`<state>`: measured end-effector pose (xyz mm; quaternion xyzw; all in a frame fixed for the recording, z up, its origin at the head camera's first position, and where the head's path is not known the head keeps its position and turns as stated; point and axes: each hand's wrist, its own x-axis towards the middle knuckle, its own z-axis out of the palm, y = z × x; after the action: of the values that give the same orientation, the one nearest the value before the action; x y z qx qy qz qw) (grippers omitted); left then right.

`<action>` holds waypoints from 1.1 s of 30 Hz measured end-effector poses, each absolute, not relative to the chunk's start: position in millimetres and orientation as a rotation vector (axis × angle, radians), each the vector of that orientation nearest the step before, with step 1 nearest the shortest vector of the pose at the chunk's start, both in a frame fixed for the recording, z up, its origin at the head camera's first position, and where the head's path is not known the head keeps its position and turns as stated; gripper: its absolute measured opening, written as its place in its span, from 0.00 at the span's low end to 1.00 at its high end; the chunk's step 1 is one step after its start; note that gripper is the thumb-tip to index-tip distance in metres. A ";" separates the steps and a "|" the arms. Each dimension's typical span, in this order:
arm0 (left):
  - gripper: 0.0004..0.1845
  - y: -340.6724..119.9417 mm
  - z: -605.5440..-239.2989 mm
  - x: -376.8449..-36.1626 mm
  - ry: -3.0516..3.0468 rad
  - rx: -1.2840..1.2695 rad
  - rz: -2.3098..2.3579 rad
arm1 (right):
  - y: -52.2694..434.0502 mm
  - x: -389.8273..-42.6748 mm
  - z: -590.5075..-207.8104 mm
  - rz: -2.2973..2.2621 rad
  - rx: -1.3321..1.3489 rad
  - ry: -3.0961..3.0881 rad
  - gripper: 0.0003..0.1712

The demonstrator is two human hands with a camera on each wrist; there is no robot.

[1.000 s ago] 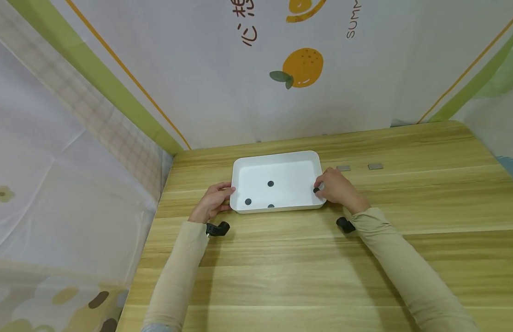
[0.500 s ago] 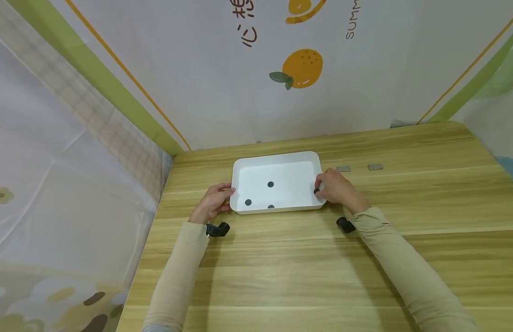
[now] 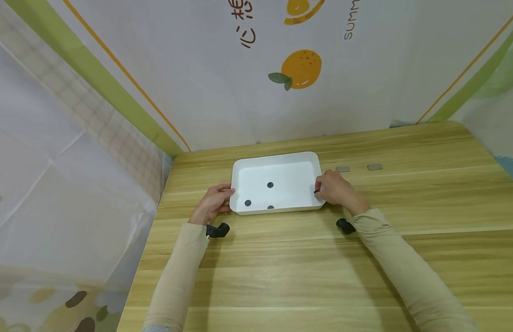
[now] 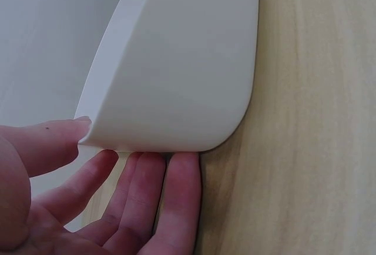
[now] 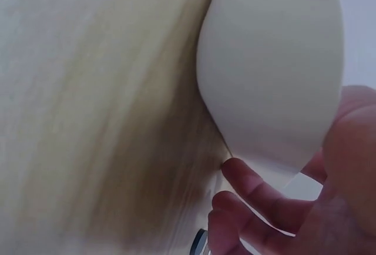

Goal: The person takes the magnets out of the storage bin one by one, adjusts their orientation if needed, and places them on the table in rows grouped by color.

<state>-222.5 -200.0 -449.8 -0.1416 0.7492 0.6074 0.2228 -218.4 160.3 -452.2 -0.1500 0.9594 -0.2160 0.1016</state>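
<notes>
1. The tabletop (image 3: pixel 306 258) is a pale wood-grain surface that carries everything, with a printed cloth backdrop (image 3: pixel 198 69) hung behind it and down the left side.

2. The white tray (image 3: pixel 281 161) lies flat on the far-middle part of the tabletop, between the person's two hands, apparently steadied from both short ends so that it does not slide.

3. The left hand (image 3: pixel 210 205) is at the tray's left near corner. In the left wrist view its fingers (image 4: pixel 176 190) lie nearly straight along the base of the corner wall and the thumb sits against the rim above; it braces the tray rather than curling round it.

4. The right hand (image 3: pixel 335 190) is at the tray's right end with its fingers curled. It pinches a small black disc (image 3: pixel 316 190) at its fingertips, just at the right rim. The right wrist view is blurred and shows only the fingers beside the tray's outer wall.

5. Two small grey plates (image 3: pixel 342 168) lie on the tabletop just right of the tray, one well apart from the other.

6. Three black discs (image 3: pixel 270 185) lie apart on the tray floor, toward its left and near side, away from the right hand.
</notes>
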 end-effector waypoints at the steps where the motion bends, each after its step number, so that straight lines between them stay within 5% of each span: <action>1: 0.25 -200.0 -449.9 -222.3 2.070 -0.390 1.677 | 160.5 -218.5 -452.4 -0.643 -0.440 2.833 0.04; 16: 0.25 -199.6 -449.7 -221.7 2.072 -0.383 1.679 | 164.4 -222.2 -446.1 -0.861 -0.433 2.869 0.08; 33: 0.24 -199.1 -450.7 -222.1 2.078 -0.400 1.675 | 178.3 -220.9 -431.6 -1.503 -0.126 2.746 0.14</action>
<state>-222.1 -199.1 -450.7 -0.1447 0.7511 0.6055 0.2197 -220.9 178.3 -431.6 -0.0402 0.8765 -0.4798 0.0040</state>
